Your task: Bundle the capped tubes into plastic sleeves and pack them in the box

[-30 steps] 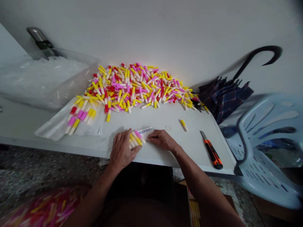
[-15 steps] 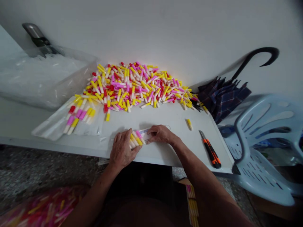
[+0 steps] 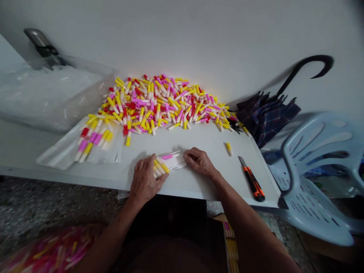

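My left hand (image 3: 145,178) lies flat over the left part of a small clear packet (image 3: 170,162) holding several yellow, pink and white capped tubes, near the front edge of the white table (image 3: 187,185). My right hand (image 3: 200,161) rests at the packet's right end, by its white label strip, with the fingers curled down on the table. Behind both hands a big heap of loose yellow, pink, red and white tubes (image 3: 159,102) lies against the wall.
Filled clear packets (image 3: 85,142) lie at the left, behind them a large clear plastic bag (image 3: 48,94). One loose yellow tube (image 3: 228,148) and an orange utility knife (image 3: 251,184) lie to the right. A folded plaid umbrella (image 3: 270,112) and a pale blue plastic chair (image 3: 321,170) stand beyond.
My right hand has slid rightwards off the packet's end, uncovering the white label and a pink tube. My left hand stays pressed on the packet.
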{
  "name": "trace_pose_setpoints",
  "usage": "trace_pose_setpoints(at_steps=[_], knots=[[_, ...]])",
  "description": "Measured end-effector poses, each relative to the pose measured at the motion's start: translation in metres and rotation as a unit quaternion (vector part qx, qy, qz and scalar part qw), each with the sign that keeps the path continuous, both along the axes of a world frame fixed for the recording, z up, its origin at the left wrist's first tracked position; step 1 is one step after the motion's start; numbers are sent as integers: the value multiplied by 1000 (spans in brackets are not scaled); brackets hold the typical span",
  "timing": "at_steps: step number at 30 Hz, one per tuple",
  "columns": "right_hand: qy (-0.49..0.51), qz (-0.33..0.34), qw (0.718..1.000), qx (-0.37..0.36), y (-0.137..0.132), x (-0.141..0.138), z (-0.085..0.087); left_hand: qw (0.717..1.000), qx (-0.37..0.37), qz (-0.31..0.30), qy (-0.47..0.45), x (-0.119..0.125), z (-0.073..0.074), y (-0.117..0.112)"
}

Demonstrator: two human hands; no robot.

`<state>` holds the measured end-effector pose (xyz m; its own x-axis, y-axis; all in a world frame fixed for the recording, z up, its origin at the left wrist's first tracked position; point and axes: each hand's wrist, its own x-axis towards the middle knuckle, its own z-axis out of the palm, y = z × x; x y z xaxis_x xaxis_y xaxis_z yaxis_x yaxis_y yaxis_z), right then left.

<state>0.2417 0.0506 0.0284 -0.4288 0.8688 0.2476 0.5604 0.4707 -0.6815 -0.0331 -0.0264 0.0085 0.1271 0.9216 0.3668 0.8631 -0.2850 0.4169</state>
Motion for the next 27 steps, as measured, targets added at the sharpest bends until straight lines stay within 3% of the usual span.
trace_pose_setpoints(at_steps=[8, 12, 14, 16, 19, 21, 24, 27], knots=[[-136, 14, 990, 12, 4, -21, 3, 1000, -11, 2, -3, 0, 2, 0], [-126, 31, 992, 4, 5, 2, 11, 1000, -5, 1, -17, 1, 2, -1], [-113, -6, 994, -3, 4, 25, 15, 1000, -2, -3, -23, 1, 3, -2], [-120, -98, 988, 10, 2, 46, 18, 1000, -2, -5, -24, 1, 3, -2], [-124, -218, 967, 54, -5, 54, 18, 1000, -2, -3, -21, 0, 2, -2], [-99, -173, 979, 50, -11, 40, 15, 1000, -4, -5, -20, 0, 1, -1], [-94, -27, 995, 16, -14, 8, 10, 1000, 0, -9, -20, 0, 0, -1], [-132, 13, 991, 13, -8, -17, 7, 1000, 2, -10, -18, -1, 1, -2]])
